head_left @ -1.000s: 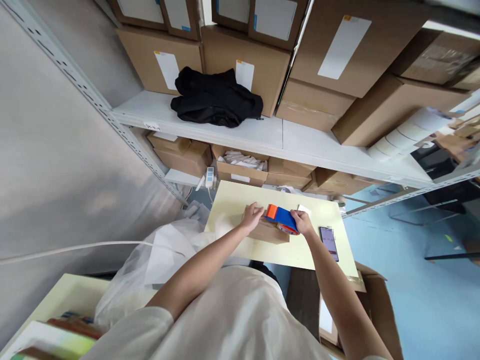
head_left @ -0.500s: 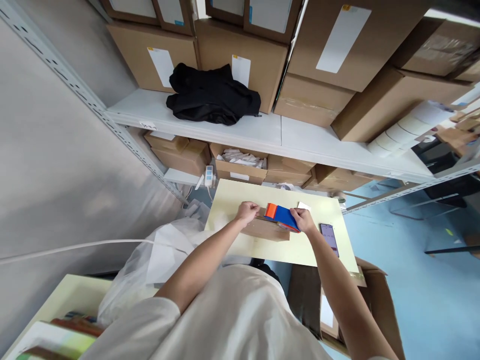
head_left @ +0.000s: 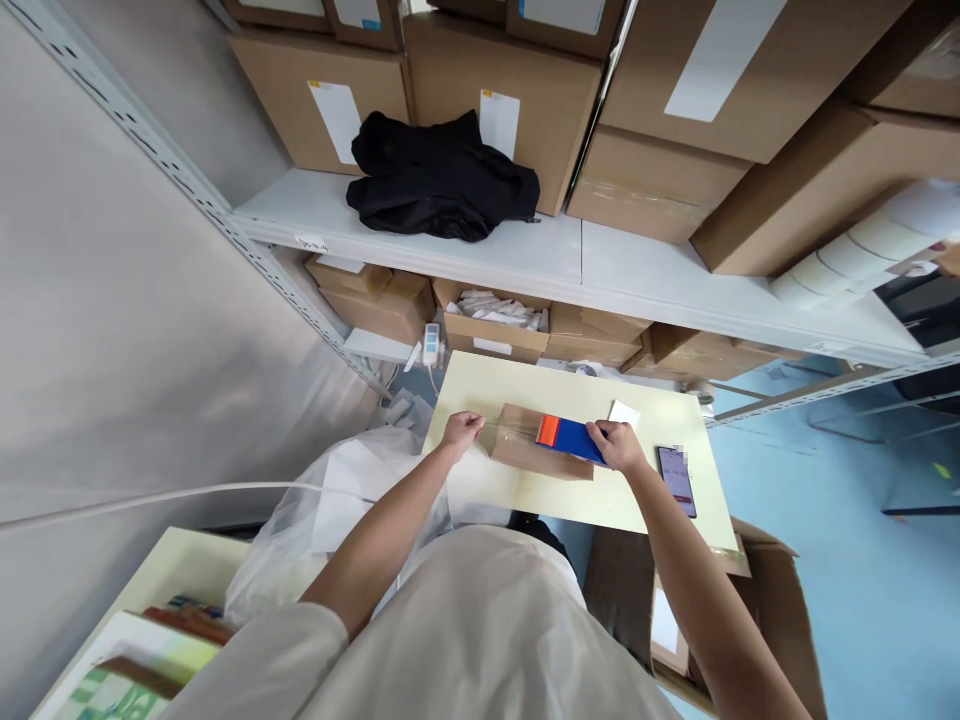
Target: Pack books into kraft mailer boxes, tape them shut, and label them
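Observation:
A small brown cardboard box (head_left: 517,452) lies on the cream tabletop (head_left: 495,378). My right hand (head_left: 619,445) is closed around a blue tape dispenser (head_left: 576,440) with an orange front end, held over the right part of the box. Left of the box, my left hand (head_left: 460,432) is closed in a pinch, apart from the cardboard. A faint strip of clear tape seems to run from its fingertips toward the box; the dispenser's underside is hidden.
A phone (head_left: 676,480) and a white card (head_left: 624,414) lie right of my right hand. Behind the table stands a shelf (head_left: 517,272) with cartons and a black garment (head_left: 442,180). An open carton (head_left: 780,620) stands below right, a plastic bag (head_left: 292,530) at left.
My left hand has moved left, away from the box. My right hand and the tape dispenser have shifted slightly right, so more of the box's top shows. The camera view has shifted a little.

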### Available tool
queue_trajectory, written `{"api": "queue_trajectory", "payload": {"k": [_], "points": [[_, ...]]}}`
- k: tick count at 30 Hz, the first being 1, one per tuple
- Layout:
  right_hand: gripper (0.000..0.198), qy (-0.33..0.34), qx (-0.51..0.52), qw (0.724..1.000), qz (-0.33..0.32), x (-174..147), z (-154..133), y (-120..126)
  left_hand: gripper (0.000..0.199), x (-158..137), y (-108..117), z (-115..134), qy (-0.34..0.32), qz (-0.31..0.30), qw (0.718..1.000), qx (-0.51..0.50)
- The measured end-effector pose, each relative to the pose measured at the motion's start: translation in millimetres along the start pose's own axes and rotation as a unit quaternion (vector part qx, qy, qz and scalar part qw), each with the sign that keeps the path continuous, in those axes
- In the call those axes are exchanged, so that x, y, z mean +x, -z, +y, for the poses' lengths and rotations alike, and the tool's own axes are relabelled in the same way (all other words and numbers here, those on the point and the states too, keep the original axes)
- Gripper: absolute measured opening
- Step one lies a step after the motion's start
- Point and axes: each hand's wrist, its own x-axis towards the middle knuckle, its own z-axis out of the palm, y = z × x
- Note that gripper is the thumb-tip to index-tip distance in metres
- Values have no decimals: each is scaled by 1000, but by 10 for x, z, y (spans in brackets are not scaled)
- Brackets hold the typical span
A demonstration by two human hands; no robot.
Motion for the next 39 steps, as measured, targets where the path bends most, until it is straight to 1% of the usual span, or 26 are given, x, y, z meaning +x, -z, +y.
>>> {"api": "queue_trajectory", "payload": {"k": [4,7,10,13,14,15,16,17,18,19,20,21,23,25,28,30,32,34,37,39], "points": [[47,2,1,1000,1,9,3,2,28,17,-201,-171,-9,11,999,36],[48,-5,3,1000,4,16,-5,1,31,-6,-373,-302,-16,30,996,83],[49,-14,7,1000,-2,19,-7,4,46,-35,-432,-374,-19,42,989,139],[49,-18,8,1000,-12,23,6,11,62,-49,-344,-269,-43,28,982,182],[49,-19,7,1000,-15,26,10,13,69,-49,-308,-186,-65,10,978,200],[49,-19,6,1000,-20,32,11,15,77,-48,-281,-85,-101,-19,968,228],[50,-18,4,1000,-25,40,8,17,88,-47,-271,25,-148,-62,952,259],[50,-17,2,999,-30,50,-1,18,101,-47,-282,136,-227,-143,904,332],[50,-16,0,999,-35,64,-14,21,113,-49,-311,237,-293,-202,849,392],[50,-14,-3,999,-41,80,-30,26,122,-54,-354,321,-333,-238,800,439],[50,-14,-6,999,-46,98,-43,36,127,-60,-403,383,-357,-257,761,478],[50,-12,-10,998,-53,116,-48,54,129,-67,-453,424,-359,-256,744,502],[50,-10,-21,998,-64,141,-5,123,128,-83,-530,452,-338,-240,739,531],[49,-8,-35,997,-70,131,147,233,125,-95,-566,444,-322,-227,741,544],[47,-10,-40,995,-91,25,567,404,122,-111,-579,446,-314,-217,736,559],[47,-23,-37,993,-113,-75,887,459,120,-120,-581,471,-311,-217,730,569],[47,-38,-32,991,-121,-147,1154,449,119,-123,-577,504,-306,-217,724,579],[46,-41,-32,991,-120,-165,1325,396,118,-126,-573,538,-298,-215,717,593],[46,-21,-35,992,-117,-110,1413,299,116,-160,-634,574,-298,-209,701,613],[46,-10,-30,993,-114,-56,1395,241,115,-213,-790,580,-313,-219,690,615]]}}
